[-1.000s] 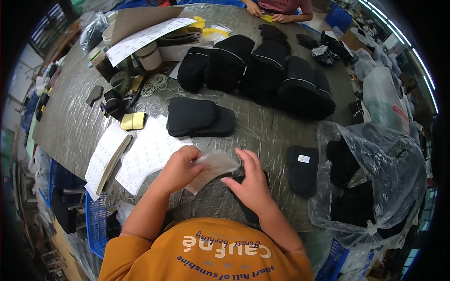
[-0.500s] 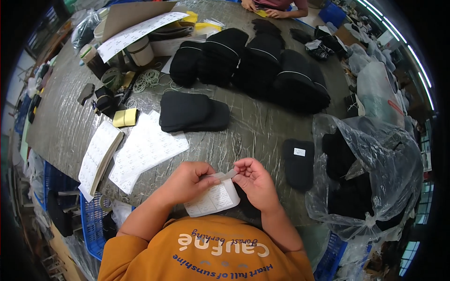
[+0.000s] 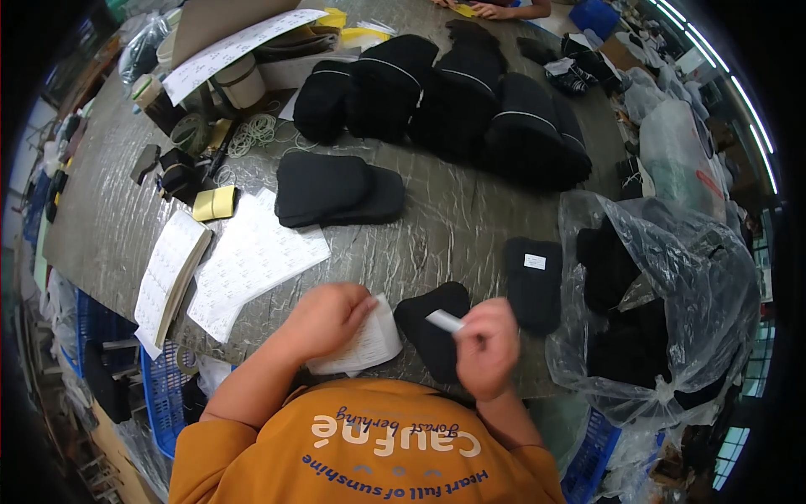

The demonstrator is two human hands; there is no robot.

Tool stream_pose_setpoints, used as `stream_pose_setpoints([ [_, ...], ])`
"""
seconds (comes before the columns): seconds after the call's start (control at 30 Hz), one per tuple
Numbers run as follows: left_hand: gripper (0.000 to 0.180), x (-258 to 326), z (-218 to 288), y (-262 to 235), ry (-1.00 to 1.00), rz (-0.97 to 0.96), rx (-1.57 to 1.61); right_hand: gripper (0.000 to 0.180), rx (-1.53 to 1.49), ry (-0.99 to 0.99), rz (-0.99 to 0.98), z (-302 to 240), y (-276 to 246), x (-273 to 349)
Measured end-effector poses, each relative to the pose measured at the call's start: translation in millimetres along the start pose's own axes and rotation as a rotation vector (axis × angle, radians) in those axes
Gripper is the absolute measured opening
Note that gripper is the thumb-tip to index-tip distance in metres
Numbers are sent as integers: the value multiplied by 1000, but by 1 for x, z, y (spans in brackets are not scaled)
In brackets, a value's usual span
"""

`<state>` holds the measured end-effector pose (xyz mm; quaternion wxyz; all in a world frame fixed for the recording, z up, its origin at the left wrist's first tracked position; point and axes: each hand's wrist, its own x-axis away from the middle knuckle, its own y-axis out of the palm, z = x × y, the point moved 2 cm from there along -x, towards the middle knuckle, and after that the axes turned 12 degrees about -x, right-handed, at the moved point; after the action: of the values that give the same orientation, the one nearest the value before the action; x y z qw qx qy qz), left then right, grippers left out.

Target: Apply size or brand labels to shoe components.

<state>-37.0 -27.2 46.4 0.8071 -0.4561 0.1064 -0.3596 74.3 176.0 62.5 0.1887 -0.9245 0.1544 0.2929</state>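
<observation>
In the closed fingers of my left hand (image 3: 327, 319) is a white printed paper sheet (image 3: 357, 346), curling down toward my body. My right hand (image 3: 487, 349), slightly blurred, pinches a small white paper strip (image 3: 445, 320) that points to the left. Beneath the strip lies a black padded fabric piece (image 3: 432, 323), partly covered by the right hand. To its right rests another black fabric piece with a white label (image 3: 535, 262) on it. A small stack of black fabric pieces (image 3: 323, 189) lies beyond my left hand.
Tied black fabric bundles (image 3: 453, 97) line the far side of the table. A clear plastic bag (image 3: 579, 353) with black pieces sits at right. Printed sheets (image 3: 252, 265) and a paper pad (image 3: 172, 273) lie at left. Across the table are another person's hands (image 3: 487, 10).
My hands have moved apart. The right one has gone right with the white strip, away from the sheet in my left hand, and the black piece between them shows more.
</observation>
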Motion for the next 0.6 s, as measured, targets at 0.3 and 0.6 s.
stream_pose_setpoints([
  [0.3,15,1,26,22,709,-84,-71,6,-522,895,224,34,-12,35],
  [0.6,18,4,23,42,665,-56,-156,4,-281,860,120,51,2,44],
])
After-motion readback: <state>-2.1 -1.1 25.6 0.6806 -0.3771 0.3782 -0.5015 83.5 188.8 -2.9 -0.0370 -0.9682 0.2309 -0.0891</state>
